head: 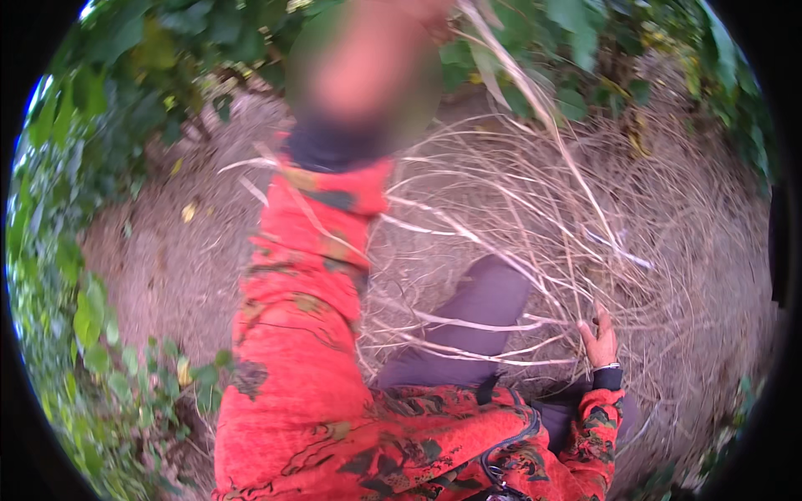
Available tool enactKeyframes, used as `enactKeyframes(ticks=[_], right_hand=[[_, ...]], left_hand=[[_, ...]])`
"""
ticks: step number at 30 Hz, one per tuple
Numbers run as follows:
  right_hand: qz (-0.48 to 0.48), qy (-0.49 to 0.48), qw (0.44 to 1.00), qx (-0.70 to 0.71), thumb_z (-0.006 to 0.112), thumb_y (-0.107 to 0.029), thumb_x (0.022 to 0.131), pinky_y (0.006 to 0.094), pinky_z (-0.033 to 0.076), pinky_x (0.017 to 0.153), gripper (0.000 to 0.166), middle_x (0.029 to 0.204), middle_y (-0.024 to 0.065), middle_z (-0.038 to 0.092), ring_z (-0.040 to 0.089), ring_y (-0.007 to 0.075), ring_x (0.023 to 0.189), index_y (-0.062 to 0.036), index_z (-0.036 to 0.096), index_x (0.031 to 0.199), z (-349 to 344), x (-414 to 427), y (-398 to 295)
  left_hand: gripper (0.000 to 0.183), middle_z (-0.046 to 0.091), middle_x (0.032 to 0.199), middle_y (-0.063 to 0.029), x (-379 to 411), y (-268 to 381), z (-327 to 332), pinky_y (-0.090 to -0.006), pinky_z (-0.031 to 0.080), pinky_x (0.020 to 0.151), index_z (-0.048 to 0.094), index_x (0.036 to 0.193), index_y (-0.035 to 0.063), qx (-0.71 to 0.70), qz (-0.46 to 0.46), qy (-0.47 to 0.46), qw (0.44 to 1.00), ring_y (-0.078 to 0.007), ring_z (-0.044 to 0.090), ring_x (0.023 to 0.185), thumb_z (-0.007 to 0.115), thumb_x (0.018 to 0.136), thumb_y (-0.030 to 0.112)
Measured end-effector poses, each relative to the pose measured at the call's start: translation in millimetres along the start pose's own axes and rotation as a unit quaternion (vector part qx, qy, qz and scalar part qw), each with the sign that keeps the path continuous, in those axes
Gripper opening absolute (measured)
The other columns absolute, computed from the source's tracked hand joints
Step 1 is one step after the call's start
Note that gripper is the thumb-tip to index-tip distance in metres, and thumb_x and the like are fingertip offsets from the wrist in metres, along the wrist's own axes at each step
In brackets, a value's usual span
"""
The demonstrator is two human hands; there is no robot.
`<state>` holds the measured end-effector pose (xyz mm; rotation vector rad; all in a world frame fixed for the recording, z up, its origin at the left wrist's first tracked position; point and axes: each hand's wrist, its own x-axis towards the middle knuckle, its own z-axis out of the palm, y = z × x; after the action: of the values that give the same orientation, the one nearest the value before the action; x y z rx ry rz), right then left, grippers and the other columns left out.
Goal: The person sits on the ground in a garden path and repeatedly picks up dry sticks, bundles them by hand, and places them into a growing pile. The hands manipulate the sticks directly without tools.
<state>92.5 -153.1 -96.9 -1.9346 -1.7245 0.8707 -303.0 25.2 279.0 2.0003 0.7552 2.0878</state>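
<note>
My left arm, in a red patterned sleeve (304,275), reaches straight up the view. A blur covers much of my left hand (388,37) at the top edge, so its grip cannot be made out. Right beside it runs a long pale branch (532,94), slanting down to the right. At lower right is my right hand (603,343), thumb and fingers parted, at the ends of several thin dry twigs (476,322). Nothing is plainly gripped there. These twigs cross over my dark-trousered leg (463,319).
A loose heap of dry twigs (564,194) spreads over the bare soil (169,250) ahead and to the right. Leafy plants (94,125) line the left side and the top. A low leafy plant (131,369) grows at lower left.
</note>
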Motion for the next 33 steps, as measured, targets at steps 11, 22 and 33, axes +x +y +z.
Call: enactKeyframes(ticks=[11, 22, 33], right_hand=[[-0.123, -0.065, 0.974, -0.18, 0.049, -0.039, 0.092, 0.0451, 0.043, 0.081, 0.042, 0.094, 0.0237, 0.061, 0.056, 0.0398, 0.093, -0.0001, 0.062, 0.098, 25, 10, 7], [-0.121, -0.094, 0.964, -0.218, 0.04, -0.035, 0.097, 0.0422, 0.043, 0.084, 0.042, 0.099, 0.0247, 0.059, 0.056, 0.0401, 0.095, 0.0021, 0.057, 0.107, 23, 12, 5], [-0.073, -0.1, 0.965, -0.231, 0.038, -0.032, 0.098, 0.041, 0.041, 0.091, 0.043, 0.108, 0.0247, 0.058, 0.054, 0.0385, 0.102, 0.002, 0.052, 0.12, 27, 0, -8]], left_hand=[[0.035, 0.06, 0.066, -0.0055, -154, 147, -474, -0.0328, 0.044, 0.058, 0.066, 0.083, 0.0004, 0.645, -0.079, 0.326, 0.687, -0.0143, 0.054, 0.061, 0.058, 0.087, 0.034], [0.032, 0.064, 0.073, -0.0254, -582, 49, -430, -0.0474, 0.05, 0.063, 0.065, 0.082, -0.0029, 0.56, -0.603, 0.2, 0.531, -0.0418, 0.065, 0.073, 0.061, 0.08, 0.028], [0.125, 0.028, 0.143, -0.0281, -587, -69, -274, -0.0478, 0.037, 0.1, 0.008, 0.142, -0.0066, 0.438, -0.789, -0.2, 0.381, -0.0387, 0.038, 0.128, 0.07, 0.061, 0.064]])
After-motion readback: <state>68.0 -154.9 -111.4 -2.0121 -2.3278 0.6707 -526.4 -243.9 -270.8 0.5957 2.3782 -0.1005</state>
